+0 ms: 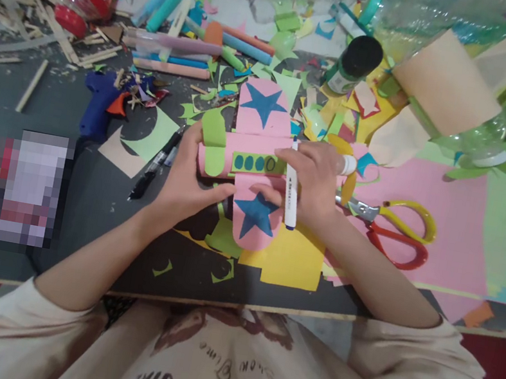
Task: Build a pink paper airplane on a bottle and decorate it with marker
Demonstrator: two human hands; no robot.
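A pink paper airplane lies crosswise in front of me, with a green tail piece at its left end. Each wing bears a dark blue star, and a green strip along the body has several circles, most filled blue and one only outlined. My left hand grips the tail end, thumb in front by the lower wing. My right hand is closed round a white marker, held nearly upright over the body, while its fingers also touch the airplane. The marker's blue end points toward me.
Scissors with yellow and red handles lie right of my right hand on pink paper. A dark green jar, markers, and paper scraps crowd the back. A blue glue gun and black pen lie left.
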